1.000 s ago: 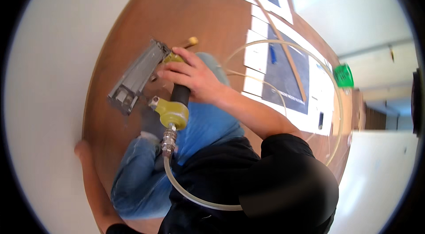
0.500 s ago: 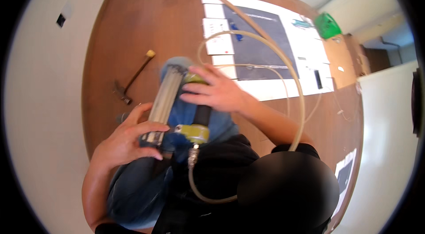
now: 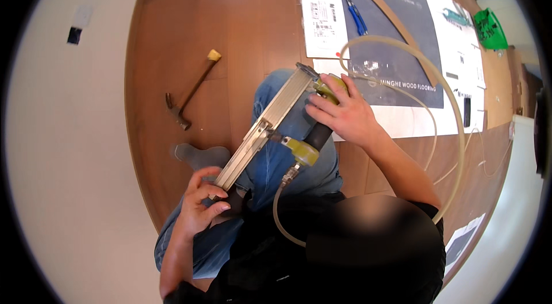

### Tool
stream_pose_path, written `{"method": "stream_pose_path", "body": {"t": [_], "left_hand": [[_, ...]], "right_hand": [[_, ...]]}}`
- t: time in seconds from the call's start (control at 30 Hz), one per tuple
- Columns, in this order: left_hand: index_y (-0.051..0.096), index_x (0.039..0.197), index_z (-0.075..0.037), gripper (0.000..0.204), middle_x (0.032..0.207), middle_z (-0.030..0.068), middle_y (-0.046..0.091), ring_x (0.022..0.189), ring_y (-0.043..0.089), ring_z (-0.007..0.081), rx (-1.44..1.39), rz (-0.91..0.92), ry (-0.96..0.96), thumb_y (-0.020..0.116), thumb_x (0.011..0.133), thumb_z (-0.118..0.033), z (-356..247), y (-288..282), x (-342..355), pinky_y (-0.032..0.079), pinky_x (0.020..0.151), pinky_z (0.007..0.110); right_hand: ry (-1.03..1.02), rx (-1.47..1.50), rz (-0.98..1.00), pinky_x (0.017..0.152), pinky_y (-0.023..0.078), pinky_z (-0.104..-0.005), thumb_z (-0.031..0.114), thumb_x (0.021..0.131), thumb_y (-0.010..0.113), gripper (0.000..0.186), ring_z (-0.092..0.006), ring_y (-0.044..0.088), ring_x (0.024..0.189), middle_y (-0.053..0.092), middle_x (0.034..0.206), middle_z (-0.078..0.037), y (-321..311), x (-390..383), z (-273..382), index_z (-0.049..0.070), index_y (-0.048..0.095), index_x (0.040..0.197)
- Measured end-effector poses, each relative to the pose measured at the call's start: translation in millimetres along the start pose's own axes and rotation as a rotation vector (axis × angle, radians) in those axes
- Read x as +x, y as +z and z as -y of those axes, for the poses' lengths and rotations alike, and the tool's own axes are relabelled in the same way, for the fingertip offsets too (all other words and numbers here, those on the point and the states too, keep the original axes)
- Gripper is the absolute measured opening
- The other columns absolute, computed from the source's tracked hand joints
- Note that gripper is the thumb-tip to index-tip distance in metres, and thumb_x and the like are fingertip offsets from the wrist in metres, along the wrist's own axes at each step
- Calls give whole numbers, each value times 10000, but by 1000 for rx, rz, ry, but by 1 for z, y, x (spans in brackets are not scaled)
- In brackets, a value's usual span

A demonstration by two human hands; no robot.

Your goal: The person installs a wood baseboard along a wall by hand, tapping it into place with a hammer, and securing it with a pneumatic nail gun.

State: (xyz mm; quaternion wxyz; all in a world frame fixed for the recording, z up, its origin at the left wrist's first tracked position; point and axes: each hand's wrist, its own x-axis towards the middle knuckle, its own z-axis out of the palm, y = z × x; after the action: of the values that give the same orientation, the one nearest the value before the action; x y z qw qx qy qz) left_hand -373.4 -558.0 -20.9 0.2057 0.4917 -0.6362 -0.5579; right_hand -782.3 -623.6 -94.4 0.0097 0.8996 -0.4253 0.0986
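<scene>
Brown wood flooring (image 3: 190, 10) spreads beneath you. Your left hand (image 3: 198, 206) has its thumb and fingers closed about the near end of a silver magazine (image 3: 284, 102); your right hand (image 3: 351, 117) grasps the yellow-green and black nail gun (image 3: 302, 151) by its far end. It slants between both hands, above your jeans (image 3: 329, 169), a hose coupling (image 3: 290, 174) at its near end. Beyond your left fingers lies a hammer (image 3: 194, 86); past your right fingers, a blue utility knife (image 3: 356, 15) rests on dark sheeting (image 3: 391, 31).
</scene>
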Motion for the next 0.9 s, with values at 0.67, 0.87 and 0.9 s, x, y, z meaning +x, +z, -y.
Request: {"method": "stream_pose_path", "body": {"t": [0.67,0.87,0.9], "left_hand": [[540,1242,69,475,909,235,643,777,638,345,403,-27,-270,759,863,-115,79,54,25,510,732,399],[566,1216,15,455,923,250,664,815,659,418,469,3,-263,773,830,-109,83,53,36,526,745,432],[566,1208,13,446,908,244,665,799,659,416,481,2,-252,771,831,-110,75,54,41,525,731,433]], "right_hand": [[1214,133,-565,823,532,-403,21,883,568,206,-310,664,928,706,1029,-124,36,-233,-220,47,699,1040],[1465,-265,-133,1116,398,-475,239,940,577,556,-463,463,1326,403,1500,-284,105,-402,-412,-50,451,1397],[1440,-250,-91,1150,357,-464,244,956,555,570,-464,420,1366,399,1495,-313,108,-410,-422,-87,434,1405]]}}
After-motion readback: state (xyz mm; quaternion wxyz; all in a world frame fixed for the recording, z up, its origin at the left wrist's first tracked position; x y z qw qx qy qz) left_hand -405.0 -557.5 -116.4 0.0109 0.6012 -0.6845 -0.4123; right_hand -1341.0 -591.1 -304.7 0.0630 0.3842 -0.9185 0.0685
